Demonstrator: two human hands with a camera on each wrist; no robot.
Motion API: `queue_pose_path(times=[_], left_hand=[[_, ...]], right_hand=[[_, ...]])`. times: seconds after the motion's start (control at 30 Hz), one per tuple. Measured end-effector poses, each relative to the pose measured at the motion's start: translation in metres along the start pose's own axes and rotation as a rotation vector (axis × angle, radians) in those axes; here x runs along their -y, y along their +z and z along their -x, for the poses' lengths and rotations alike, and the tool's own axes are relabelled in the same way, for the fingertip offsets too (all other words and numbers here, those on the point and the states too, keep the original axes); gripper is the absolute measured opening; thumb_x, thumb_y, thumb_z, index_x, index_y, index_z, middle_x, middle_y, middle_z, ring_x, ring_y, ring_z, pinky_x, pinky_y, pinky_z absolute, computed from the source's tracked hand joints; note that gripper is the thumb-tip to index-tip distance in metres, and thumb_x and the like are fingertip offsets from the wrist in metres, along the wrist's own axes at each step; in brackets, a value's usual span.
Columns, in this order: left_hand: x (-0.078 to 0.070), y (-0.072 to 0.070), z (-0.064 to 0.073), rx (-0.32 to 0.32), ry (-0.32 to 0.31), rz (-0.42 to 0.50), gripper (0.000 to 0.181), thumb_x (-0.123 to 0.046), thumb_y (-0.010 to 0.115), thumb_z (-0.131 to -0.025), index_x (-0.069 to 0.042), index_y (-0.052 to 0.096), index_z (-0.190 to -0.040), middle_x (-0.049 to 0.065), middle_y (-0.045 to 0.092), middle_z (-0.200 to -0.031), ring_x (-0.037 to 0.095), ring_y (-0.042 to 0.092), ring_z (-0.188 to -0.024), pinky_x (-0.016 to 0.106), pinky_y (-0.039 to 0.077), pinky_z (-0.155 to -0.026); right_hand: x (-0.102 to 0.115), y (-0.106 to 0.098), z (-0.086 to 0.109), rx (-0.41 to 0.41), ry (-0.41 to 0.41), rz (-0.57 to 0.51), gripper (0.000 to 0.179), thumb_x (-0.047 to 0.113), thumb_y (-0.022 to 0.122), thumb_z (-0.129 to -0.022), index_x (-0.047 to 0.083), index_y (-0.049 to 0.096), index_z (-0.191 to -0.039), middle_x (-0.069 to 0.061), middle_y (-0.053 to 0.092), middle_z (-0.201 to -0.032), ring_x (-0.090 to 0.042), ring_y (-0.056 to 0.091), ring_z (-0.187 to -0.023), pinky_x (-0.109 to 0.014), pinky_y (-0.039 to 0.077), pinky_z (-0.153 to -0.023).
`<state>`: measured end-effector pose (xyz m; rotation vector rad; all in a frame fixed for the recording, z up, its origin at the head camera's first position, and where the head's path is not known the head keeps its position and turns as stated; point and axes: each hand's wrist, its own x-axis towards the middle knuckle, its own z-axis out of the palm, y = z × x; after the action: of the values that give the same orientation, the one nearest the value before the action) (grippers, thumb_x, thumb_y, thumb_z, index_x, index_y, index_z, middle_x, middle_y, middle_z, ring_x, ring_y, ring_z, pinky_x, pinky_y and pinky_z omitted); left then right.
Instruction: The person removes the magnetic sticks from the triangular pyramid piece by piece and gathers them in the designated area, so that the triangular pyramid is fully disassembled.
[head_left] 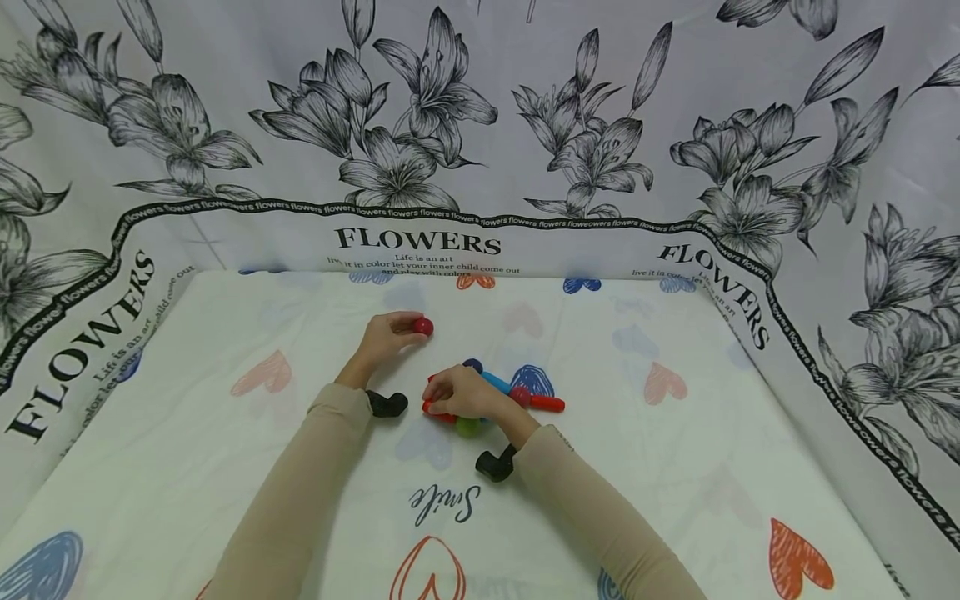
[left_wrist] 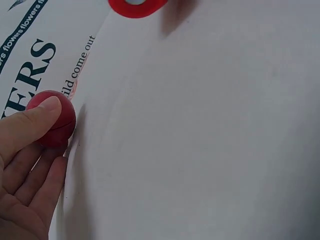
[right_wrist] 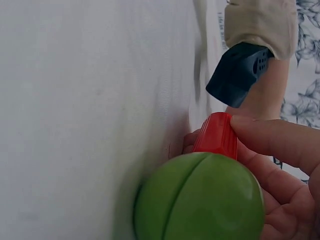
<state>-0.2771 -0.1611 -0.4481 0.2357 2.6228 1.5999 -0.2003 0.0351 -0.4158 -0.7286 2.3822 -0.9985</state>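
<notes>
My left hand (head_left: pixel 386 337) pinches a red ball (head_left: pixel 423 326) between thumb and fingers, low over the cloth. The left wrist view shows a seam line on the red ball (left_wrist: pixel 57 120), with the thumb on its upper side. My right hand (head_left: pixel 465 393) grips a short ridged red rod (right_wrist: pixel 217 134) between thumb and fingers. A green ball (right_wrist: pixel 200 200) sits at one end of that rod. Around and partly under the right hand lie joined pieces: a dark blue ball (head_left: pixel 472 365), a light blue rod (head_left: pixel 496 382), a red ball (head_left: pixel 520 396) and another red rod (head_left: pixel 548 403).
A white cloth (head_left: pixel 600 492) printed with hearts and lettering covers the table. Behind and beside it hangs a flower-print curtain (head_left: pixel 525 150). A black wrist device (head_left: pixel 387 405) is on the left wrist, and another black device (head_left: pixel 495 465) on the right.
</notes>
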Motion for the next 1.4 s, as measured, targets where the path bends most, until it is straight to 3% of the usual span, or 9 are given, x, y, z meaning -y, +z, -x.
queue_pose_path(times=[0.23,0.43,0.83,1.4], left_hand=[[0.000,0.000,0.000,-0.004,0.015,-0.019,0.046,-0.007,0.071,-0.086,0.004,0.058,-0.128,0.023,0.061,-0.130,0.036,0.063,-0.116,0.035,0.053,-0.098],[-0.002,0.001,0.000,0.009,0.021,-0.029,0.046,-0.005,0.070,-0.086,0.005,0.057,-0.129,0.024,0.060,-0.132,0.036,0.063,-0.116,0.044,0.051,-0.101],[-0.005,-0.003,0.005,0.018,0.005,-0.056,0.047,-0.006,0.067,-0.088,0.004,0.054,-0.132,0.024,0.057,-0.136,0.039,0.058,-0.122,0.046,0.047,-0.106],[0.003,-0.012,0.023,-0.113,-0.059,-0.014,0.037,-0.005,0.062,-0.090,0.005,0.059,-0.126,0.025,0.064,-0.126,0.035,0.063,-0.117,0.042,0.050,-0.102]], right_hand=[[0.002,0.000,-0.001,0.012,-0.018,-0.007,0.015,0.007,0.067,-0.088,0.004,0.071,-0.102,-0.013,0.073,-0.102,-0.015,0.066,-0.089,-0.019,0.055,-0.078],[0.003,0.000,-0.001,0.012,-0.015,-0.002,0.015,0.007,0.067,-0.088,0.004,0.071,-0.102,-0.013,0.074,-0.101,-0.014,0.066,-0.088,-0.018,0.056,-0.078],[0.003,0.000,-0.002,-0.002,-0.005,-0.020,0.016,0.007,0.068,-0.087,0.003,0.071,-0.102,-0.014,0.073,-0.101,-0.016,0.066,-0.088,-0.021,0.057,-0.079],[0.000,-0.007,0.003,-0.060,-0.005,-0.079,0.015,0.011,0.070,-0.087,0.004,0.071,-0.100,-0.012,0.073,-0.105,-0.019,0.070,-0.095,-0.020,0.056,-0.083]])
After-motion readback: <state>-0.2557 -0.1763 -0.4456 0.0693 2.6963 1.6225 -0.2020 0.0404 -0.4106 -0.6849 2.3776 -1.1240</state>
